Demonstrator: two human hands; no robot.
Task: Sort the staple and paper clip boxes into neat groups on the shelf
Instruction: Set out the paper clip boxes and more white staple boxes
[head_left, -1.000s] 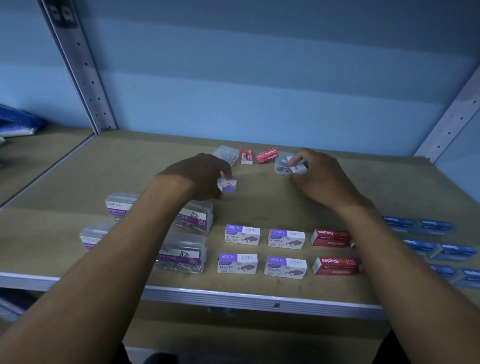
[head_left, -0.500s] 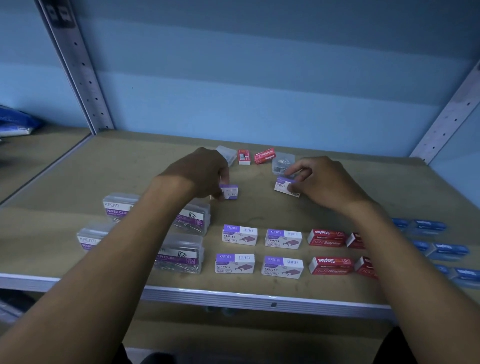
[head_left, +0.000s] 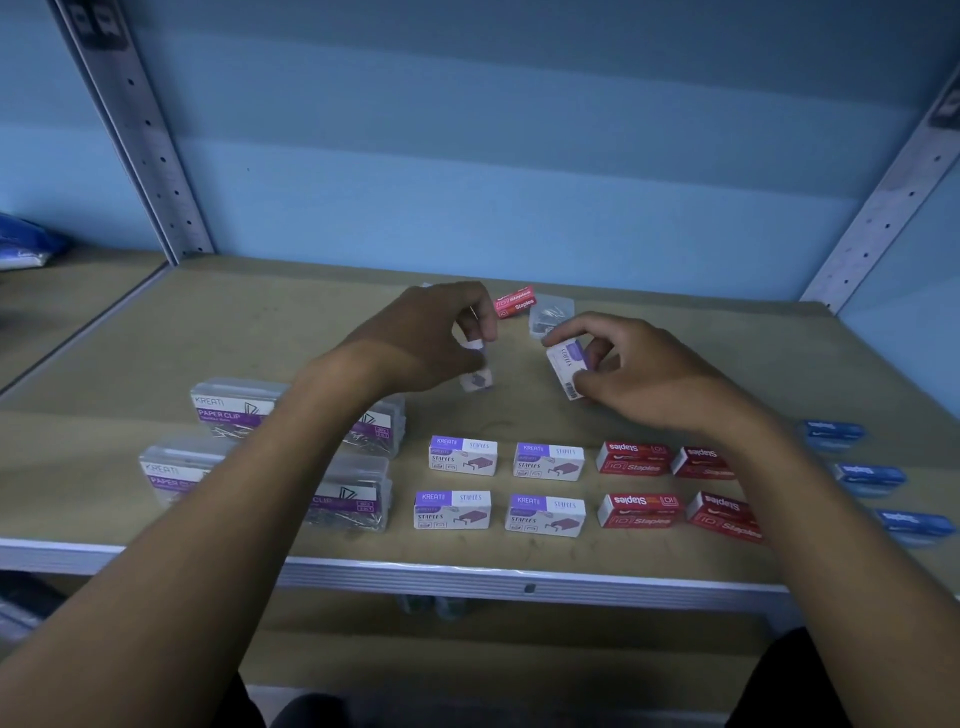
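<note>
My left hand (head_left: 426, 338) grips a small purple-and-white staple box (head_left: 477, 370), held on end above the shelf (head_left: 156, 332). In my right hand (head_left: 639, 374) is another purple-and-white staple box (head_left: 565, 366), tilted and lifted. Below them several purple-and-white staple boxes (head_left: 462, 456) lie in two rows, with red staple boxes (head_left: 635, 458) to their right and blue boxes (head_left: 834, 434) at the far right. Clear paper clip boxes (head_left: 234, 408) lie on the left, partly behind my left forearm. At the back rest a red staple box (head_left: 514, 301) and a clear box of clips (head_left: 551, 314).
Grey perforated uprights (head_left: 150, 156) stand at both back corners against a blue wall. The shelf's metal front lip (head_left: 519, 582) runs across below the rows. A blue packet (head_left: 26, 244) lies on the neighbouring shelf at the left.
Both hands have lifted their purple-and-white boxes off the shelf. The left box now stands on end; the right one has come toward me and tilted.
</note>
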